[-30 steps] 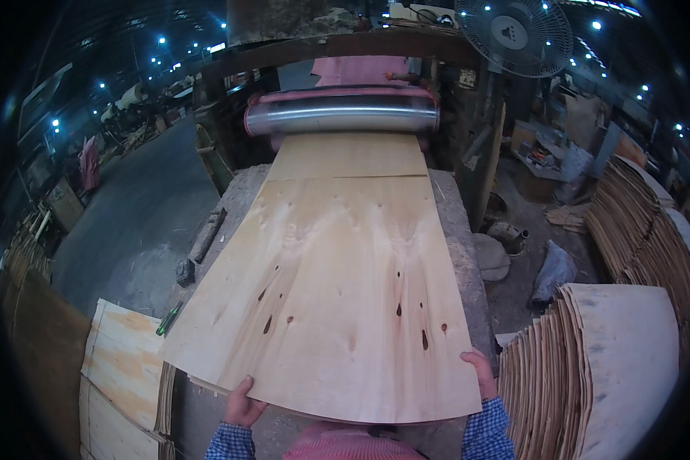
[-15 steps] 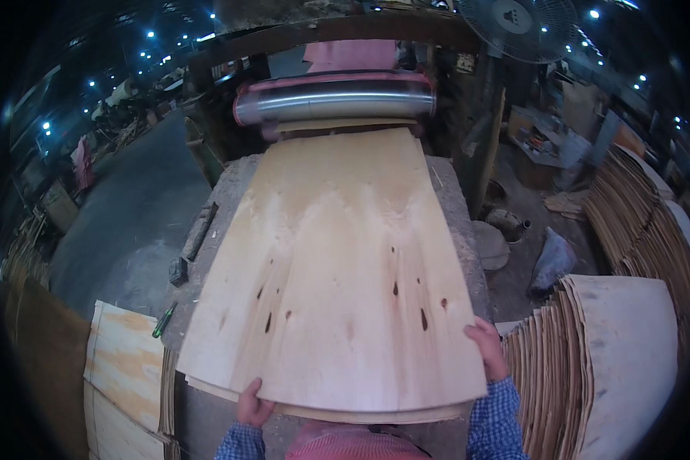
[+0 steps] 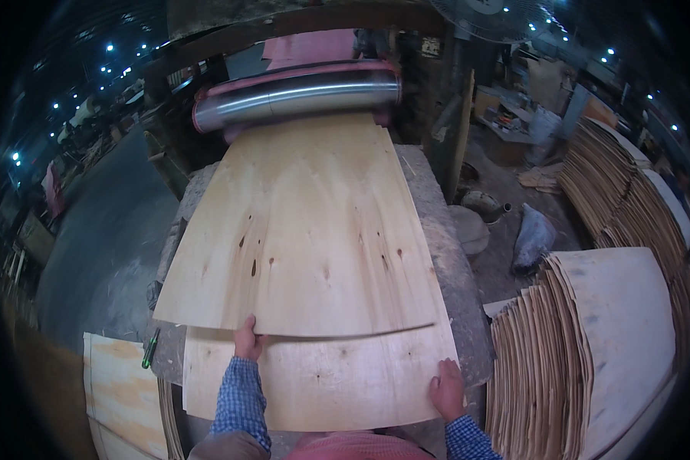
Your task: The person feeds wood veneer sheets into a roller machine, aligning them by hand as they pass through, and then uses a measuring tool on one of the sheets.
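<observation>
A large pale wood veneer sheet (image 3: 307, 238) with dark knots slopes from the metal roller (image 3: 307, 96) toward me, its far end at the roller's underside. My left hand (image 3: 248, 340) is closed on its near edge, thumb on top. Beneath lies a second veneer sheet (image 3: 337, 383), its near part uncovered. My right hand (image 3: 447, 389) rests at this lower sheet's right edge, its fingers bent over the border; their undersides are hidden. Both sheets lie on a rough grey table (image 3: 468, 322).
Stacks of veneer (image 3: 613, 314) stand on the right, and a lower stack (image 3: 123, 383) at the near left. A green-handled tool (image 3: 151, 349) lies at the table's left edge. A plastic bag (image 3: 534, 238) and a round-topped container (image 3: 468, 230) sit on the floor at right.
The top sheet has moved forward to the roller, uncovering the sheet below. My left hand has moved forward with it. My right hand has left its edge and come back to the lower sheet.
</observation>
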`<state>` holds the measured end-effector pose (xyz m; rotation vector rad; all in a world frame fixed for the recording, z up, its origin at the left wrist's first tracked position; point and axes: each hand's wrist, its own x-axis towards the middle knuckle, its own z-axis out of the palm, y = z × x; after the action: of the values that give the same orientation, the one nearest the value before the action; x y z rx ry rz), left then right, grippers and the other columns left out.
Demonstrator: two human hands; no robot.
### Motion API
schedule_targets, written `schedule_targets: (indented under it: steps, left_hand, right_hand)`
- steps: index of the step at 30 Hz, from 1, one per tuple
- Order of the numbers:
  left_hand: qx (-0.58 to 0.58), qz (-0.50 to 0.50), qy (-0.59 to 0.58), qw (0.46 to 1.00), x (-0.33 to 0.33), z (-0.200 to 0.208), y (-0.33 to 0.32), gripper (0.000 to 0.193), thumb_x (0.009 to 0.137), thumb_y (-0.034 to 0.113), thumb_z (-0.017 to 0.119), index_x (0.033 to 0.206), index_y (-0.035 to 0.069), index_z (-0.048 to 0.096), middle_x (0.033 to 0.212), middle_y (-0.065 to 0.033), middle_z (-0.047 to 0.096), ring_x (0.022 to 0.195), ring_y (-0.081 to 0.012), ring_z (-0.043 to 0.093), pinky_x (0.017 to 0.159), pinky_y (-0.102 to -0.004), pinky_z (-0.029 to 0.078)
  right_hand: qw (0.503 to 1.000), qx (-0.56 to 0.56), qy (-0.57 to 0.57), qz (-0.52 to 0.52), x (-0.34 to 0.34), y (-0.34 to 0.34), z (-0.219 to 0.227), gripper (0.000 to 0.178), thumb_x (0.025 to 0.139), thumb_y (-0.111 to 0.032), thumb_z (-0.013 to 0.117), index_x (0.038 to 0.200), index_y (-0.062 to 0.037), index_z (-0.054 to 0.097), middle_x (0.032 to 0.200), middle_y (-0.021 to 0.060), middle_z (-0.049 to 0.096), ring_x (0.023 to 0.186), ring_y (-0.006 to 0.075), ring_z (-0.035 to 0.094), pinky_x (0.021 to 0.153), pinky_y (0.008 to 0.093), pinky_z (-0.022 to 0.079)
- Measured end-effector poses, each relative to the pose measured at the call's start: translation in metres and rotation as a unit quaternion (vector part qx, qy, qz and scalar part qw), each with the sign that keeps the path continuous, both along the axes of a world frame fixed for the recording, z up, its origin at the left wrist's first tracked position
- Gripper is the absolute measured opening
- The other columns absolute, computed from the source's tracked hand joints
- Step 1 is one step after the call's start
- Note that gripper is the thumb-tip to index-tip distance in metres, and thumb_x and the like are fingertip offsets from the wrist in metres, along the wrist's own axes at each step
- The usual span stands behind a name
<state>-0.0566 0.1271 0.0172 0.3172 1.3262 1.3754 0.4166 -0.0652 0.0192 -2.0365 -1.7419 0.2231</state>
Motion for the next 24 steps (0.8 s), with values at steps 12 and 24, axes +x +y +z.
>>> schedule_targets:
  steps: [12, 24]
  left_hand:
    - [-0.049, -0.04, -0.133, 0.989, 0.009, -0.031, 0.043, 0.026, 0.096, 0.026, 0.055, 0.107, 0.003, 0.056, 0.105, -0.0135, 0.062, 0.09, -0.0256, 0.063, 0.075, -0.0329, 0.054]
    - [-0.132, -0.249, -0.429, 0.858, -0.025, -0.088, -0.303, 0.052, 0.1, 0.049, 0.039, 0.124, 0.005, 0.054, 0.117, -0.0163, 0.065, 0.107, -0.0308, 0.063, 0.079, -0.0396, 0.056]
  right_hand:
    - [0.99, -0.097, 0.025, -0.103, 0.031, -0.002, -0.007, 0.029, 0.079, -0.015, 0.061, 0.103, 0.0025, 0.059, 0.099, 0.0261, 0.062, 0.093, 0.0432, 0.06, 0.081, 0.0491, 0.048]
    - [0.811, -0.176, 0.531, 0.171, -0.01, 0.084, 0.166, 0.04, 0.088, -0.012, 0.06, 0.124, 0.0052, 0.056, 0.11, 0.0101, 0.066, 0.092, 0.0159, 0.064, 0.082, 0.0296, 0.051]
